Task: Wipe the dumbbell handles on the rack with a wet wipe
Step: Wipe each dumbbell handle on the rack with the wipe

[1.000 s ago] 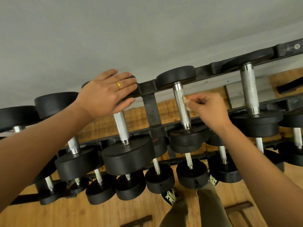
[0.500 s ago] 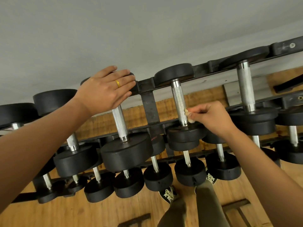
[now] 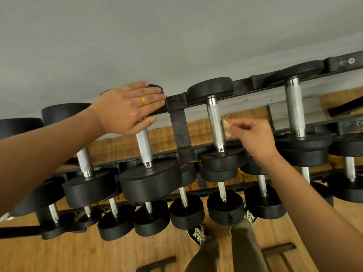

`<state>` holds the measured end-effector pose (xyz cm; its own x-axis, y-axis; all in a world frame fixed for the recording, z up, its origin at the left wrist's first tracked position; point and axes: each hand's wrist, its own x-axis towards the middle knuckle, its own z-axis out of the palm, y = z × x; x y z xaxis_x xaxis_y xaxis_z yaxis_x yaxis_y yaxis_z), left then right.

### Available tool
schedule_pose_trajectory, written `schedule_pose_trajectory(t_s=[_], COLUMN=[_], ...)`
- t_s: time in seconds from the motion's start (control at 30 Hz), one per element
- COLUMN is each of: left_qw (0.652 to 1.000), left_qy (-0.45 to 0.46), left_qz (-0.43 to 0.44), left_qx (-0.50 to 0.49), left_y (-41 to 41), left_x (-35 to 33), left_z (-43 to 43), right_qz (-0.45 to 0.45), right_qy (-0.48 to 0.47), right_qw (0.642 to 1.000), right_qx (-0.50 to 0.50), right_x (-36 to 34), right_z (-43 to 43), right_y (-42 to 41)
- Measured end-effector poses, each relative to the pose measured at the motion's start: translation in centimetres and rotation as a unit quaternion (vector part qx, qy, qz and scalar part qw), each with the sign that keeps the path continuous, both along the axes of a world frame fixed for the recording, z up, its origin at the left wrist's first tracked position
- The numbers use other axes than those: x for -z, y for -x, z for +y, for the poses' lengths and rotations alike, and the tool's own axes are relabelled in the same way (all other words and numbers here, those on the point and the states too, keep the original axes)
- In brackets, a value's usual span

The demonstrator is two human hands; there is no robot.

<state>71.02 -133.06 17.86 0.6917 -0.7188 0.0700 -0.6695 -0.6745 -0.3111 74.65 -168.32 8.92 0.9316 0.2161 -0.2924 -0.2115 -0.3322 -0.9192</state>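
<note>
A black tiered rack (image 3: 179,127) holds rows of black dumbbells with knurled steel handles. My right hand (image 3: 253,137) pinches a small crumpled wet wipe (image 3: 226,127) against the right side of a top-row dumbbell handle (image 3: 215,124), about halfway along it. My left hand (image 3: 127,107), with a gold ring, rests with straight fingers on the far weight plate (image 3: 157,88) of the neighbouring dumbbell to the left, whose handle (image 3: 144,148) shows below the palm.
Another top-row dumbbell handle (image 3: 294,107) lies to the right, one more (image 3: 84,161) to the left. Smaller dumbbells fill the lower tiers. A grey wall runs behind the rack. My shoes (image 3: 198,233) stand on the wooden floor (image 3: 59,254) below.
My right hand has slid the wipe back up the handle from near the lower plate to about its middle. The left hand has stayed on the plate.
</note>
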Motion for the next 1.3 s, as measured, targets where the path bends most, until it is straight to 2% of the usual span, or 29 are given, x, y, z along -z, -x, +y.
schedule_pose_trajectory(t_s=[0.13,0.33,0.6,0.73,0.9,1.0,1.3], left_qw=[1.0,0.999,0.998,0.998,0.998,0.997,0.998], left_qy=[0.022,0.033,0.055,0.056,0.061,0.063,0.061], left_qz=[-0.003,-0.015,-0.017,-0.018,-0.022,-0.031,-0.025], left_qx=[0.007,0.011,0.005,0.009,0.015,0.017,0.017], left_y=[0.0,0.1,0.2,0.2,0.2,0.2,0.3], left_x=[0.2,0.3,0.7,0.7,0.8,0.8,0.8], left_z=[0.1,0.0,0.1,0.2,0.1,0.1,-0.1], right_qz=[-0.048,-0.102,-0.138,-0.174,-0.113,-0.096,-0.112], right_qy=[-0.03,0.044,0.136,0.15,0.114,0.138,0.143], right_qw=[0.998,0.994,0.981,0.972,0.984,0.98,0.982], right_qx=[0.037,-0.007,-0.031,-0.04,-0.074,-0.102,-0.05], right_x=[-1.6,-1.9,-1.0,-1.3,-1.3,-1.0,-0.7], right_z=[3.5,4.4,2.1,3.0,1.9,0.4,0.8], right_y=[-2.4,-3.2,2.0,-0.5,-0.8,1.6,2.4])
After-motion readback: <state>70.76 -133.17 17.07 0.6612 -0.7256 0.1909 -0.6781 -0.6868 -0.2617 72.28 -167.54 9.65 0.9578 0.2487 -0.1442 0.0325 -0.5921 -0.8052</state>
